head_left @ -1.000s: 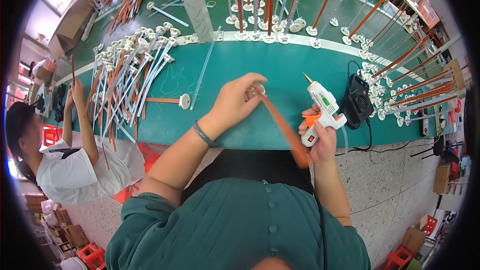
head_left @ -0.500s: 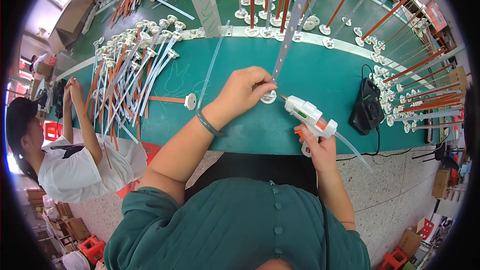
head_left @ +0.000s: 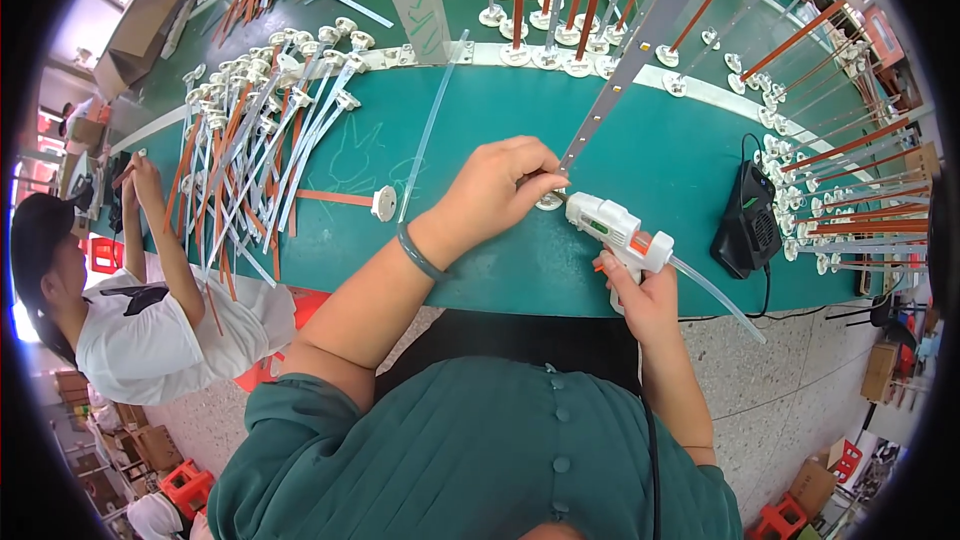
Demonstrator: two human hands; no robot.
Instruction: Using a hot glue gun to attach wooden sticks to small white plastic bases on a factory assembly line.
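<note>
My left hand (head_left: 505, 180) pinches the lower end of a grey LED strip (head_left: 622, 75), which rises tilted away to the right. Under the fingertips is a round white base (head_left: 549, 201), mostly covered by the hand and the glue gun's tip. A white and orange glue gun (head_left: 618, 230) sits in my right hand (head_left: 645, 295), its nozzle right at the foot of the strip. From the gun's back a translucent glue stick (head_left: 718, 298) sticks out. Left of my wrist, a clear strip (head_left: 432, 130) and an orange strip with a white round end (head_left: 383, 203) lie on the green table.
Several orange and white strips with round ends are heaped (head_left: 270, 130) at the left. More strips stand upright on white bases (head_left: 577, 62) at the back and right. A black stand (head_left: 747, 225) is at right, a metal post (head_left: 415, 5) behind. A co-worker (head_left: 140, 310) sits at left.
The LED strip leans further right and toward me. Both hands have shifted slightly right in view, and the gun's nozzle is now closer to the left fingertips.
</note>
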